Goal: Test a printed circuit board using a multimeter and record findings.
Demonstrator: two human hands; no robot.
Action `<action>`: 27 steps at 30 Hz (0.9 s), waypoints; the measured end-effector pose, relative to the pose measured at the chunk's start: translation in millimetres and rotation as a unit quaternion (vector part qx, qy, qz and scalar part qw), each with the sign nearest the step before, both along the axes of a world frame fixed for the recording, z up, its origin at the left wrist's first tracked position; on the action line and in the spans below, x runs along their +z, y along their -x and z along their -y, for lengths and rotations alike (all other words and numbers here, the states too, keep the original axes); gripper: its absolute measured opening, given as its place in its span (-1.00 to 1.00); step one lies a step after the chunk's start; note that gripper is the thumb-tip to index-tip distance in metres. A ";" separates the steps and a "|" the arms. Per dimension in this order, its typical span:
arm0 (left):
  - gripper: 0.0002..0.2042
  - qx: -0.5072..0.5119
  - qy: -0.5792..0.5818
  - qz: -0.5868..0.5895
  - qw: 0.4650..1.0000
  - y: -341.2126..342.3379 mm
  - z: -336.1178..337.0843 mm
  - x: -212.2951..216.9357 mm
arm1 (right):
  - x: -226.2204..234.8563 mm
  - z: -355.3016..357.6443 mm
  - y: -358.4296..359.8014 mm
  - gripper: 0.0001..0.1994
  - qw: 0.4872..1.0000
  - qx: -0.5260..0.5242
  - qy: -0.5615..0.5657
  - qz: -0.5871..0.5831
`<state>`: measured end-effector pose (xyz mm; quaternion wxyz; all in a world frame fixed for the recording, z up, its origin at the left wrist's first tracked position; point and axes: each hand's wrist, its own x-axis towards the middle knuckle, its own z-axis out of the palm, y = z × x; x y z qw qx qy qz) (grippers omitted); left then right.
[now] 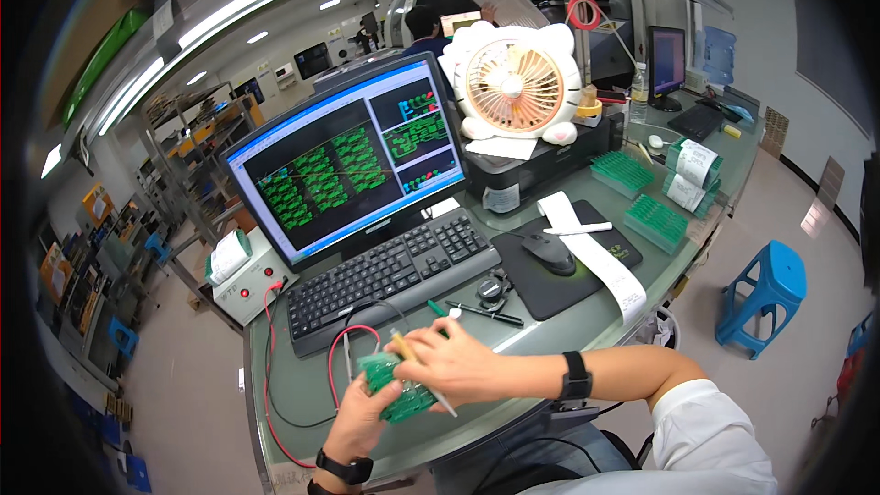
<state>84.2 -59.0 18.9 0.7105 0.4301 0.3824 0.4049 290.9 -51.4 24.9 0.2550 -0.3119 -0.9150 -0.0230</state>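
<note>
My left hand [356, 417] is closed around a stack of green circuit boards [403, 396] above the near edge of the bench. Over the same boards, my right hand [454, 362] grips a slim pen-like tool [403, 346]. Its upper end is yellowish and a pale, narrow tip slants down past the boards. The tool's exact kind is unclear. Close behind my hands, a black pen [486, 313] lies near a small green item [438, 309]. A red test lead [332, 362] loops beside the boards.
Ahead are a keyboard [394, 277] and a monitor [353, 151]. To the right are a mouse [548, 254], a long paper strip [596, 266] and green board stacks [656, 222]. A cat-shaped fan [513, 82] stands behind. A blue stool [763, 298] is on the floor.
</note>
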 end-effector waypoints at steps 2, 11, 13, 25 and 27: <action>-0.61 0.018 -0.020 -0.009 1.000 -7.4 1.6 -2.4 | -2.8 -1.7 -0.6 -0.35 1.000 0.001 -0.011 -0.006; -0.75 0.032 -0.174 -0.202 0.963 -1.9 12.4 -28.4 | -39.1 5.2 -11.8 -0.43 0.854 0.049 0.309 -0.416; -0.79 0.053 -0.164 -0.181 0.968 -11.5 20.9 -20.5 | -41.0 10.3 -4.3 -0.47 0.845 0.062 0.304 -0.435; -0.72 0.060 -0.089 -0.128 0.986 3.5 21.9 -26.1 | 13.4 -89.8 -47.6 -0.88 0.950 -0.244 -0.111 0.164; -0.70 0.068 -0.074 -0.095 0.990 6.1 24.2 -26.0 | 7.4 -107.3 -50.7 -0.88 0.939 -0.246 -0.060 0.231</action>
